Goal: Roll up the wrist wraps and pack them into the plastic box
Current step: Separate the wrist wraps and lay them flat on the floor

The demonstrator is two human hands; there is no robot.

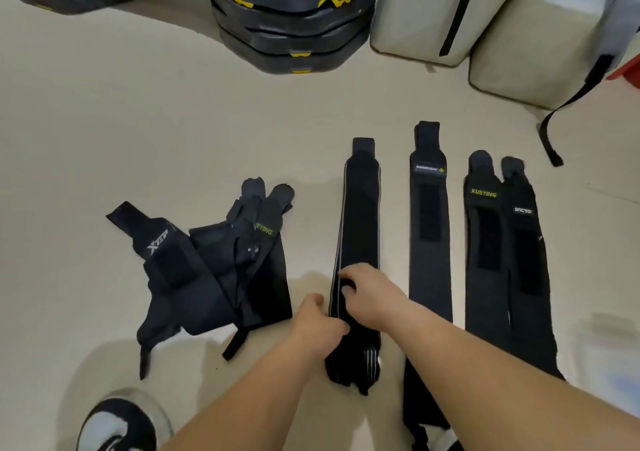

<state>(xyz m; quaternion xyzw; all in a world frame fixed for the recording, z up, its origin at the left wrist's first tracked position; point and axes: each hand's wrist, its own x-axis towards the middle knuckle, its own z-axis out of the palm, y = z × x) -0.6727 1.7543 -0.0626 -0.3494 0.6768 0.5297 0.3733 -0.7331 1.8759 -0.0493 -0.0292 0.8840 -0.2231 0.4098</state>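
On the floor (173,132), near-middle, lies the striped wrap (362,215), flat, and both hands are on its near half. Left hand (317,326) has its fingers curled on the wrap's left edge; right hand (372,296) reaches across from the right, fingers bent down and pinching the fabric just beyond. Long axis runs near-to-far, leaning slightly right as it goes; the narrow tab end (363,146) points away from the person, and the near end (353,374) is bunched and slightly twisted. Likely risks: starting from that crumpled end would give a skewed roll that cones out sideways; a slack first turn would leave a loose core that springs open; uneven pull between the hands would drag the strip off-line. Flat wraps (429,243) lie parallel just to the right, close enough for a drifting roll to catch one. A loose pile of wraps (214,277) sits to the left, apart. No plastic box in view.
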